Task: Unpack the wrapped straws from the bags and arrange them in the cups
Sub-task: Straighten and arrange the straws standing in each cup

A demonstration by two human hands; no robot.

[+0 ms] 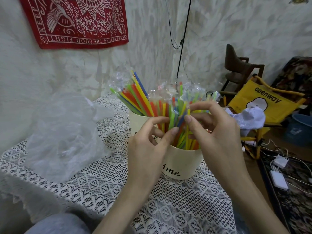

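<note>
Two cream cups stand on the lace-covered table. The near cup [182, 164] bears black script and is packed with wrapped straws [183, 137] in green, yellow, orange and blue. The far cup [136, 119] behind it holds a leaning bunch of wrapped straws [135, 95]. My left hand [148, 146] reaches in from the left, its fingertips curled among the near cup's straws. My right hand [217, 132] comes from the right and pinches a few straws between thumb and fingers. An emptied clear plastic bag [65, 135] lies crumpled at the left.
The lace tablecloth [168, 208] covers the table. A yellow folding chair [263, 105] with a white cloth [249, 119] stands to the right, a dark wooden chair [239, 70] behind it. White chargers and cables [278, 176] lie on the floor. A black cable [184, 36] hangs down the wall.
</note>
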